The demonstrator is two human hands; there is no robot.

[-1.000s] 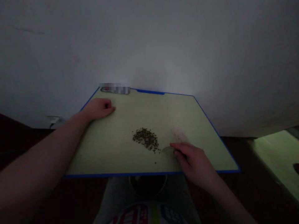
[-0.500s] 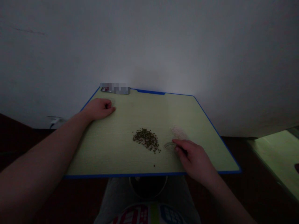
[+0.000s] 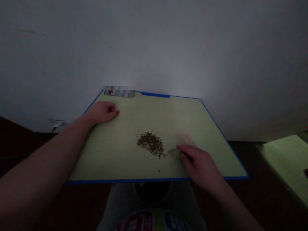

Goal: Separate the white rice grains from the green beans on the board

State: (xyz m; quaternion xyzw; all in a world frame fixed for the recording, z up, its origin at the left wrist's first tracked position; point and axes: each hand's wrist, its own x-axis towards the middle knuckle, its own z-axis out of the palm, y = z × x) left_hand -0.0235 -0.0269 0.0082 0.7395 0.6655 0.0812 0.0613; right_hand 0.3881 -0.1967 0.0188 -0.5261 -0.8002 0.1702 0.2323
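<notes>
My left hand [image 3: 102, 112] rests in a loose curl on the far left of a pale green cutting board [image 3: 108, 157] with a blue rim, holding nothing. My right hand [image 3: 199, 165] lies near the front right, pinching a small dark object [image 3: 188, 156] that I cannot identify. Its fingertips are over a clear round piece [image 3: 172, 152]. A heap of small dark green seeds [image 3: 151, 144] sits mid-board, left of those fingertips. Beyond them lies a faint patch of pale pink powder [image 3: 184, 137].
A dark object with a blurred patch [image 3: 118, 91] lies at the board's far edge, against a white wall [image 3: 154, 45]. Below the front edge are a round dark container [image 3: 152, 192] and my grey-clad lap [image 3: 151, 208]. Another green surface [image 3: 281, 160] lies at right.
My right hand has shifted slightly toward the far side of the board since a second ago. The left hand and the seed heap look unchanged.
</notes>
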